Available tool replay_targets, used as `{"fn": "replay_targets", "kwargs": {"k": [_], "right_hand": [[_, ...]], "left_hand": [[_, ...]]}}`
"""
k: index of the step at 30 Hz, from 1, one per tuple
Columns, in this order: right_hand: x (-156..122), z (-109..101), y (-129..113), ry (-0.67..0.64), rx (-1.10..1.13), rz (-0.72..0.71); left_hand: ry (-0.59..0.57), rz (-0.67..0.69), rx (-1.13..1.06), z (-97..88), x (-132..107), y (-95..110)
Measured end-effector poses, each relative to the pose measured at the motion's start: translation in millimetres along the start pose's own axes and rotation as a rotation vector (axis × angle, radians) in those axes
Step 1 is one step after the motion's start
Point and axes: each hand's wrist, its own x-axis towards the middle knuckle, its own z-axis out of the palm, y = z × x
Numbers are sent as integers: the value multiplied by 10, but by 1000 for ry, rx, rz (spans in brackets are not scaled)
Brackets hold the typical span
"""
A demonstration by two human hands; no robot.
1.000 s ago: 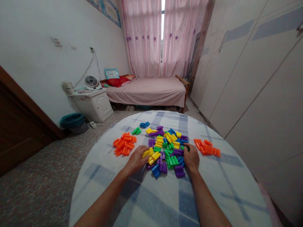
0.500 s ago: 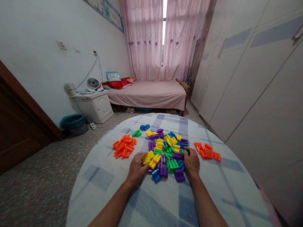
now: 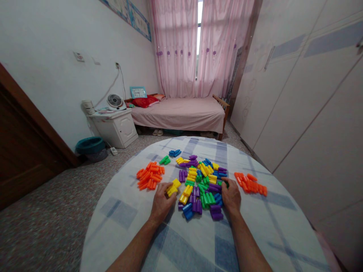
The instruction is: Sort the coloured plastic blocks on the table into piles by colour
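My left hand [image 3: 162,204], at the left side of a mixed pile, is closed on a yellow plastic block [image 3: 173,186] made of joined tubes. My right hand [image 3: 231,194] lies at the pile's right edge, its fingers curled round a green plastic block [image 3: 226,184] that is mostly hidden. Between the hands are purple blocks [image 3: 196,202], green blocks [image 3: 208,199], a blue block [image 3: 187,211] and another yellow block [image 3: 185,194]. Orange blocks [image 3: 149,176] are heaped left of the pile, and more orange blocks [image 3: 251,184] sit to the right.
The round table [image 3: 124,241] has a checked cloth. Small green blocks [image 3: 165,160] and blue blocks [image 3: 175,153] lie apart toward the far left edge. Beyond stand a bed [image 3: 181,112], a white cabinet [image 3: 126,130] with a fan [image 3: 115,101], a bin [image 3: 91,148] and a wardrobe [image 3: 300,113].
My left hand has drawn the yellow block slightly left, away from the other yellow block beside it. My right hand stays at the pile's right edge. The view has shifted a little.
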Motion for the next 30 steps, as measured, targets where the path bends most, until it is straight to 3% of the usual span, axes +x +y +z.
{"fn": "replay_targets", "kwargs": {"k": [13, 22, 25, 30], "right_hand": [[3, -13, -23, -21, -6, 17], [3, -24, -37, -37, -29, 15], [0, -21, -40, -31, -25, 3], [4, -4, -7, -39, -21, 15]], "left_hand": [[-44, 46, 186, -40, -5, 10], [-166, 2, 401, -640, -59, 294], [-221, 11, 445, -763, -210, 239], [-259, 86, 504, -799, -427, 15]]}}
